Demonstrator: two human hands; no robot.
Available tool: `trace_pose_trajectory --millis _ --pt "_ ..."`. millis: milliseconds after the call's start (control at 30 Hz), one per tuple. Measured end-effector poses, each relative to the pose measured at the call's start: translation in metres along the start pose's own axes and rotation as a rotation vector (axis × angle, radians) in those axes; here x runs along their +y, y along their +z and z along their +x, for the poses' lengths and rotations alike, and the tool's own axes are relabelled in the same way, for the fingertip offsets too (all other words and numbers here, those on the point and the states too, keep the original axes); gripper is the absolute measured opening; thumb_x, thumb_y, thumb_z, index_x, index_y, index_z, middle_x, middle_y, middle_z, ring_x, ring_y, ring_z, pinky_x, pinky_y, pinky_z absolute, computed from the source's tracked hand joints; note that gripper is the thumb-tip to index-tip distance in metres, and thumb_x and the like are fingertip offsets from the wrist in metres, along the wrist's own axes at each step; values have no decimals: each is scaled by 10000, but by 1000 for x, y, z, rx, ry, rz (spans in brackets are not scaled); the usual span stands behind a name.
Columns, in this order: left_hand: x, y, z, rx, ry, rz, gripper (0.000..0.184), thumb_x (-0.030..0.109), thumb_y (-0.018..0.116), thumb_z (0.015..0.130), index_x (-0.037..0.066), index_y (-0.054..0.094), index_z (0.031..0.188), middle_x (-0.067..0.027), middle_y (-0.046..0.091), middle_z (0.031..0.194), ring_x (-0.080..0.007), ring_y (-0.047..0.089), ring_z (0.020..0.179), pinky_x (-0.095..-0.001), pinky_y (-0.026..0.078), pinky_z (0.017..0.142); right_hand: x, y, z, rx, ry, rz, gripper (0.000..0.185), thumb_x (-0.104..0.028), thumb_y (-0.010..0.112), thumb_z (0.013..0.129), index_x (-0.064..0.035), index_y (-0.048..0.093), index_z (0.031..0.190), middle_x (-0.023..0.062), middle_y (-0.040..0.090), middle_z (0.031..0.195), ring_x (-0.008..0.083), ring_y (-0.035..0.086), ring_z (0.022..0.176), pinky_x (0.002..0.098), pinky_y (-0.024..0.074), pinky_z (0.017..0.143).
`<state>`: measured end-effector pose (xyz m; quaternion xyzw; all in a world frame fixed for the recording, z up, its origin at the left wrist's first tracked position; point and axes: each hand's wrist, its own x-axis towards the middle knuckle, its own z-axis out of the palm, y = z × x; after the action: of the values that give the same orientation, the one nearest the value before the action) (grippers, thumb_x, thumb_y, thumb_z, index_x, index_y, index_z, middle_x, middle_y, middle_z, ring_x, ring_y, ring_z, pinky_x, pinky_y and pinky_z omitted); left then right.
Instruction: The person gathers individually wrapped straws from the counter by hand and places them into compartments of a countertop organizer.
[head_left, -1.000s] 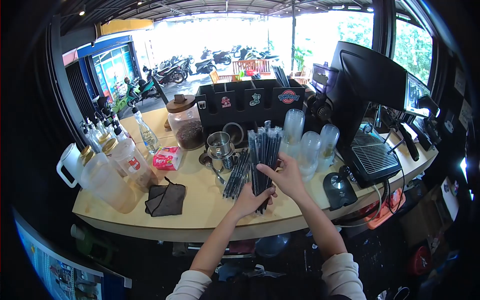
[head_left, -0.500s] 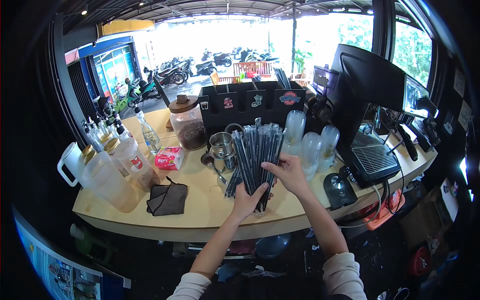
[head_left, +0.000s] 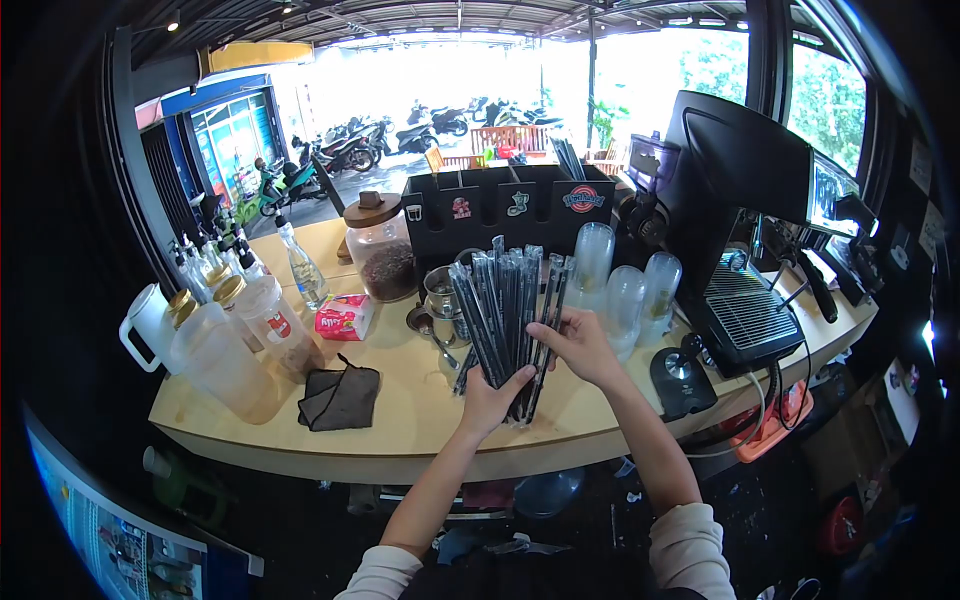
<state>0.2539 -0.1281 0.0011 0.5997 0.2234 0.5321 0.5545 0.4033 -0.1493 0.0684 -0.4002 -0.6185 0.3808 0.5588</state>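
Observation:
A bundle of black straws (head_left: 497, 315) in clear wrappers stands upright over the counter's front part. My left hand (head_left: 488, 402) is closed around its lower end, thumb across the front. On the bundle's right side, my right hand (head_left: 580, 345) pinches a few straws (head_left: 555, 290) that lean away from the others at the top. Behind the bundle, a metal cup (head_left: 438, 290) is partly hidden. More wrapped straws (head_left: 463, 372) show low on the left, mostly covered by my left hand.
A black organizer (head_left: 435, 240) stands behind, with stacked clear cups (head_left: 594, 255) and an espresso machine (head_left: 735, 300) to the right. Leftward are a dark cloth (head_left: 340, 398), a tissue pack (head_left: 343, 317), a lidded glass jar (head_left: 382, 262) and plastic pitchers (head_left: 215, 360).
A few straws at the right have separated from the bundle's top, leaving a gap. Both hands keep nearly the same place, and the view has shifted slightly.

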Motion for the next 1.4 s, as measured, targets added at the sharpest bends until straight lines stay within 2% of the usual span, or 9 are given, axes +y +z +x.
trace_pose_trajectory --millis 67,267,400,500,567,700,1067,1233,1400 --pt "4 2 0 23 71 65 227 88 626 780 -13 551 969 -65 618 822 -123 600 679 -252 497 624 -1 3 -3 -20 13 -15 186 -141 572 835 16 588 933 26 584 699 56 501 513 200 424 413" --pt "7 2 0 15 -43 -14 227 103 635 780 -17 553 955 -67 617 811 -120 591 671 -251 491 622 7 1 -3 42 0 -85 212 -200 502 881 8 536 861 11 547 655 52 494 513 199 408 406" --pt "1 2 3 2 -146 -164 205 96 610 799 -44 538 930 -108 610 798 -159 602 646 -271 510 589 11 -7 6 202 -195 -127 256 -261 429 913 -51 447 768 -19 463 609 39 432 466 186 353 393" --pt "1 4 3 -17 -156 -185 205 100 600 807 -52 530 925 -126 608 797 -178 610 647 -281 520 586 -5 -2 2 228 -47 147 261 -251 435 914 -58 451 738 -8 469 596 32 414 445 177 318 391" --pt "2 6 4 -33 -164 -193 210 106 599 809 -53 528 927 -132 609 802 -183 615 653 -283 523 592 -3 -2 0 163 33 295 196 -215 513 880 -45 480 789 -30 449 596 10 383 429 163 279 373" --pt "0 9 4 -109 -152 -163 259 126 589 819 -49 494 986 -147 611 817 -199 625 669 -293 530 600 9 1 4 232 -119 -95 201 -136 676 757 -17 540 845 -65 438 568 -6 347 411 166 219 346" --pt "-3 18 10 -27 -126 -160 240 108 582 821 -38 492 988 -146 611 828 -212 631 642 -295 536 586 3 -14 -2 203 -2 121 139 -81 659 761 -34 530 743 -62 426 517 1 327 378 180 190 345" --pt "-10 23 13 80 50 49 211 139 660 770 -23 596 891 -70 634 791 -112 607 685 -239 492 642 9 -23 -2 218 -13 121 165 -148 688 743 -41 563 739 -54 456 555 5 366 421 174 249 367" --pt "-6 31 17 63 43 13 203 133 668 761 -19 607 881 -45 630 767 -86 586 665 -229 479 636 10 -22 -1 220 -48 73 146 -140 628 792 -42 523 816 -53 453 602 3 378 463 174 275 390"
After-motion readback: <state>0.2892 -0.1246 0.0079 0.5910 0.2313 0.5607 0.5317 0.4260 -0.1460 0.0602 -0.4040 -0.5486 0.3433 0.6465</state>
